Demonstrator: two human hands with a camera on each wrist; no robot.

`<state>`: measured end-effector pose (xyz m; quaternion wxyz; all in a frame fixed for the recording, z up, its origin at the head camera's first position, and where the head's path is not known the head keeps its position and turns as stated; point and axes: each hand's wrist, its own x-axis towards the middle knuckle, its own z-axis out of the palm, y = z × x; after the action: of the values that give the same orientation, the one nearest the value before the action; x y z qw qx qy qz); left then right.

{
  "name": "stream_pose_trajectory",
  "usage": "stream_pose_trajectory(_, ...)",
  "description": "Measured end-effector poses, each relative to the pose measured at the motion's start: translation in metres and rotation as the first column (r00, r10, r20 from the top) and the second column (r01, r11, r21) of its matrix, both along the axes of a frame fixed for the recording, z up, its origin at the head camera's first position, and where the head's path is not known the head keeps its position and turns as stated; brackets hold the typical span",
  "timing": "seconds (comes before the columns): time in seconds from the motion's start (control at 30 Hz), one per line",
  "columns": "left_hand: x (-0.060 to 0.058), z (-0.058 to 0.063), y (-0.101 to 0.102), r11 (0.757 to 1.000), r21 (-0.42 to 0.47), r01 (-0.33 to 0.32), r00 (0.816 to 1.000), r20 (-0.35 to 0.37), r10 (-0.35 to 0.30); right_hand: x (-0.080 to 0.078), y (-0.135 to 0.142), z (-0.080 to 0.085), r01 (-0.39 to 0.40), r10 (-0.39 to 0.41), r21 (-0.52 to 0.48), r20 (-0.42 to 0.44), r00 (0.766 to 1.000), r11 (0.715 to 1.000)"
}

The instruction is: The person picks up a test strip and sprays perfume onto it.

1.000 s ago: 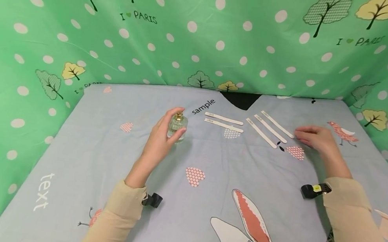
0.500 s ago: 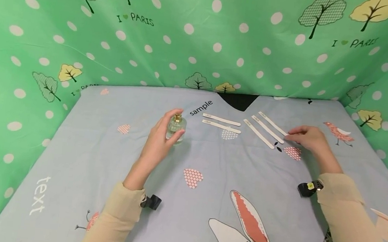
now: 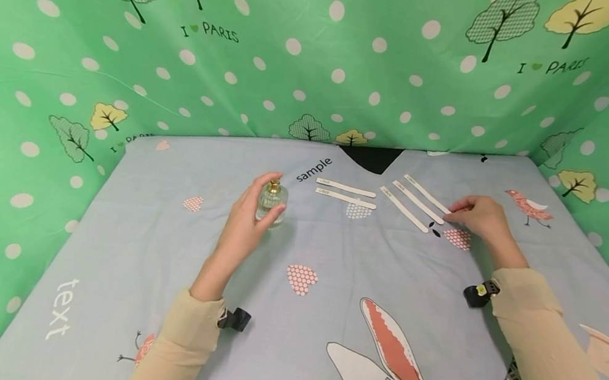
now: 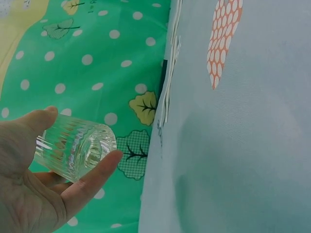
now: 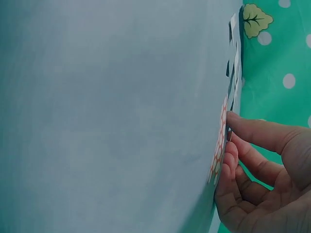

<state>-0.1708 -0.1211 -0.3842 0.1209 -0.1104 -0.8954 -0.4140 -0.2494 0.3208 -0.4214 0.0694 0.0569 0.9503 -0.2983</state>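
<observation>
My left hand holds a clear pale-green glass perfume bottle with a gold neck, the index finger over its top and the thumb at its side. The left wrist view shows the bottle's ribbed wall and round base raised off the cloth. My right hand is at the lower ends of the right-hand white paper strips, thumb and index finger close together there. I cannot tell whether these fingers pinch a strip. The fingertips are low beside the cloth in the right wrist view.
Two more white paper strips lie side by side between the bottle and the slanted strips. A grey-blue printed cloth covers the table. Behind it hangs a green polka-dot curtain. Each wrist wears a black camera.
My right hand has shifted left along the cloth, from beside the outermost strip onto the strip ends. My left hand and the bottle have moved only slightly left.
</observation>
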Motion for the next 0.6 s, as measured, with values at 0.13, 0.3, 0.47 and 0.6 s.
stream_pose_trajectory(0.13,0.0009,-0.0002,0.0002,1.0,-0.004,0.0,1.0,-0.005,0.0,0.0005,-0.0005,-0.0006,0.01,-0.01,0.006,-0.001,1.0,1.0)
stream_pose_trajectory(0.3,0.0018,-0.0016,0.0,1.0,-0.007,-0.002,1.0,-0.008,0.002,0.0016,-0.0012,-0.0012,0.019,-0.018,0.005,-0.007,1.0,1.0)
stream_pose_trajectory(0.47,0.0021,-0.0026,-0.0001,1.0,-0.008,-0.004,1.0,0.001,0.004,0.0025,-0.0017,0.001,0.034,-0.035,-0.026,-0.045,0.998,0.999)
stream_pose_trajectory(0.6,0.0028,-0.0022,0.0001,1.0,-0.008,-0.003,1.0,0.001,0.003,0.0022,-0.0058,0.0057,0.041,-0.048,-0.064,-0.108,0.993,0.997)
